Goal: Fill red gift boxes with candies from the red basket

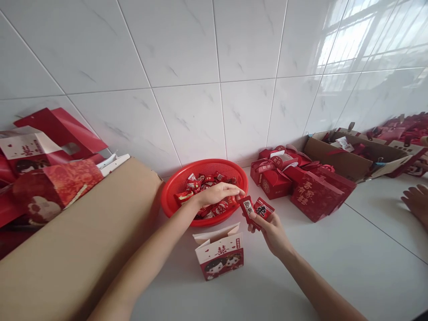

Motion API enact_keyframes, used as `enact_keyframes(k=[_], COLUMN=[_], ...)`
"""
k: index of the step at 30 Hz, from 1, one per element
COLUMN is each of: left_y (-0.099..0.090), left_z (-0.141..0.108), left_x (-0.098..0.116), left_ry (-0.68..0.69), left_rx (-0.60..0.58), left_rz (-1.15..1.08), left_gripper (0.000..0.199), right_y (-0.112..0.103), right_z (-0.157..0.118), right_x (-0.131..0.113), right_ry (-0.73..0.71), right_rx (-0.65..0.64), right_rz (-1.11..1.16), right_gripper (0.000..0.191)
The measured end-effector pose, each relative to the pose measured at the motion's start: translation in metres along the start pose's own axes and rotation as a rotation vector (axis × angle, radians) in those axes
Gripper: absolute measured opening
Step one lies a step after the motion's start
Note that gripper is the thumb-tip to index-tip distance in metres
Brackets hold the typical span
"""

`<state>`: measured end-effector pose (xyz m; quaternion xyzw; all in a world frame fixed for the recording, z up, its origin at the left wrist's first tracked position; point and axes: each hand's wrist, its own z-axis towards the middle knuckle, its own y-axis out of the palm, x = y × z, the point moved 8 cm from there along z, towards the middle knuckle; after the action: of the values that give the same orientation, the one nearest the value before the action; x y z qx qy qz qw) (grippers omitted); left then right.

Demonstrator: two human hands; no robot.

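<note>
A red plastic basket (172, 203) holds many small wrapped sweets (219, 208), mostly red. My left hand (220, 194) reaches over its right side, fingers pressed together and pointing right; whether anything is between the fingertips is too small to tell. Just right of the basket, my right hand (267, 227) grips several red packets (248, 207) printed with dark characters. In front of the basket stands a small white and red gift box (220, 256) with two cartoon figures on its face and its top flaps open. Neither hand touches this box.
On the left, a big cardboard box (83, 232) carries red bags and cartons. Red gift boxes (276, 180), red bags (316, 196) and an open cardboard box (337, 156) line the tiled wall on the right. Another person's hand (416, 203) rests at the right edge.
</note>
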<state>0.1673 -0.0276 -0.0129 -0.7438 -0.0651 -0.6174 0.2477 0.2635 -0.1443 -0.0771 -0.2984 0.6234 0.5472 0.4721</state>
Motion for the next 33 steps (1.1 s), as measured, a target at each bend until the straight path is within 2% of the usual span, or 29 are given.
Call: enact_keyframes(k=[5,10,17,20,24,27,30,33], left_y=[-0.011,-0.028,-0.086,-0.11,-0.135,-0.147,-0.151,-0.143], left_z=[-0.007,-0.014,-0.035,-0.048,-0.062,-0.072,-0.078,-0.081], left_x=[-0.002,-0.006,-0.007,-0.007,-0.02,-0.031,-0.047,-0.068], left_ry=[-0.033,0.024,0.047,0.009,-0.092,-0.141,-0.28,-0.455], left_rx=[-0.004,0.068,0.399,0.477,0.544,0.589,0.556,0.393], left_rz=[-0.054,0.017,0.217,0.216,0.16,0.204,0.323,0.409], left_gripper=[0.034,0.036,0.04,0.047,0.059,0.052,0.037,0.026], right_y=[-0.004,-0.007,-0.007,-0.008,-0.007,-0.007,-0.007,-0.006], right_z=[0.001,0.001,0.001,0.001,0.001,0.001,0.001,0.001], right_x=[0.0,0.001,0.006,0.008,0.007,0.006,0.008,0.008], right_ry=[0.001,0.012,0.045,0.056,0.06,0.064,0.07,0.076], right_rx=[0.048,0.077,0.053,0.047,0.047,0.051,0.051,0.047], right_rz=[-0.019,-0.016,0.001,-0.003,-0.018,-0.009,0.01,0.017], right_gripper=[0.039,0.041,0.041,0.04,0.041,0.041,0.04,0.04])
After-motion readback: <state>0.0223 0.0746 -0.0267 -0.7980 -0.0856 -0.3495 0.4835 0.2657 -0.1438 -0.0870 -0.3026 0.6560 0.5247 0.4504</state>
